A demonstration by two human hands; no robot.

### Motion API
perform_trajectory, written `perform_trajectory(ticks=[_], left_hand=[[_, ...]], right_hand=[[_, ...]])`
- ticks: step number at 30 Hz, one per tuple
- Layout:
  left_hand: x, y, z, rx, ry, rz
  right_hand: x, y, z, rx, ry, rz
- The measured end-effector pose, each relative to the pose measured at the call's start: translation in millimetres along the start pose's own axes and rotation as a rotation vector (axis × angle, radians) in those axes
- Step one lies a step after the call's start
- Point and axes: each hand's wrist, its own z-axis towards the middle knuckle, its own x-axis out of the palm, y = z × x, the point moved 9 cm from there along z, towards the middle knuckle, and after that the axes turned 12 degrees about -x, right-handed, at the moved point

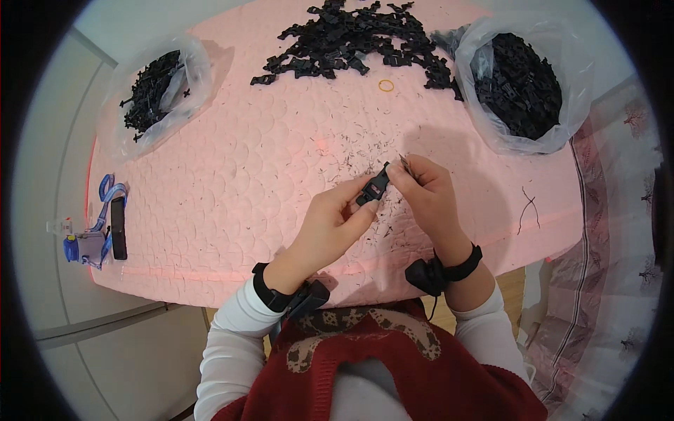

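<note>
Over the middle of the pink quilted cover, my left hand point(333, 221) is closed round a small black plastic buckle point(375, 188), thumb on its near end. The buckle is tilted, its far end up and to the right. My right hand point(428, 193) is pinched on a small, thin metal tool point(406, 165), its pointed tip showing above the fingers; its exact kind I cannot make out. The right thumb and fingertips are close against the buckle's far end. Thin black plastic scraps point(358, 144) lie scattered around and beneath both hands.
A heap of black buckles point(344, 42) spreads at the far edge, a yellow rubber band point(386, 85) before it. Clear bags of black parts stand far left point(196, 67) and far right point(576, 84). A phone point(119, 228) and blue-strapped bottle point(88, 245) lie left; dark wire point(529, 207) right.
</note>
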Motion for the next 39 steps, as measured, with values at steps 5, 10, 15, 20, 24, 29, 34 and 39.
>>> perform_trajectory(ticks=[5, 10, 15, 20, 24, 29, 34, 39], left_hand=[[3.1, 0.4, -1.2, -0.028, 0.045, 0.043], [-1.2, -6.9, -3.6, -0.116, 0.117, -0.173], [3.6, -7.9, -3.2, -0.158, 0.245, -0.335], [6.7, -4.2, -2.2, -0.171, 0.252, -0.311], [3.2, -3.0, -2.0, -0.183, 0.220, -0.301], [-8.0, -3.2, 0.2, -0.144, 0.091, -0.237], [-10.5, -3.7, -1.9, -0.104, 0.022, -0.134], [-8.1, -2.9, -3.2, -0.121, 0.030, -0.121]], right_hand=[[5.1, -1.2, 0.1, -0.015, 0.050, 0.025], [11.6, 15.2, -1.5, -0.136, 0.077, -0.025], [21.5, 37.5, -2.9, -0.476, 0.096, -0.161], [20.7, 37.3, -2.5, -0.497, 0.112, -0.192], [22.6, 45.0, -4.0, -0.576, 0.152, -0.334], [31.2, 64.1, -10.3, -0.764, 0.185, -0.613], [31.8, 70.7, -13.8, -0.821, 0.147, -0.673], [26.9, 68.4, -9.1, -0.774, 0.140, -0.650]])
